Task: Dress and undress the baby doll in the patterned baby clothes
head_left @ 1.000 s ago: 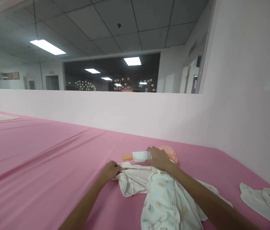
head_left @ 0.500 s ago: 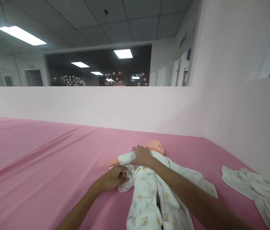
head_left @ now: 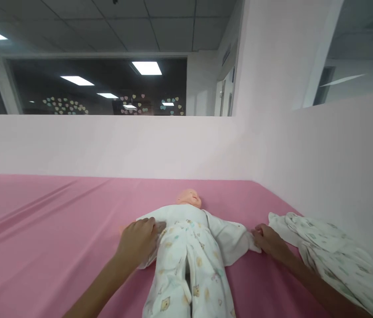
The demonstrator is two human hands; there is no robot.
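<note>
A baby doll (head_left: 190, 198) lies on its back on a pink sheet, its head toward the far wall. It wears a white top (head_left: 179, 212) and white trousers (head_left: 173, 265) printed with small bears. My left hand (head_left: 141, 238) is closed over the top's sleeve at the doll's side, covering most of that arm; a bit of the doll's hand shows beyond it. On the other side, my right hand (head_left: 267, 238) pinches the end of the other sleeve (head_left: 232, 238), which is stretched outward. Whether the doll's arm is inside that sleeve I cannot tell.
Beside my right forearm lies a crumpled white printed cloth (head_left: 332, 256). The pink sheet (head_left: 57, 243) has long wrinkles on the left. A low white wall (head_left: 107, 145) runs along the back and turns along the right side, with windows above.
My right hand has moved from the doll's shoulder out to the right sleeve end, drawing it outward. My left hand has shifted up onto the left sleeve. The view has turned right.
</note>
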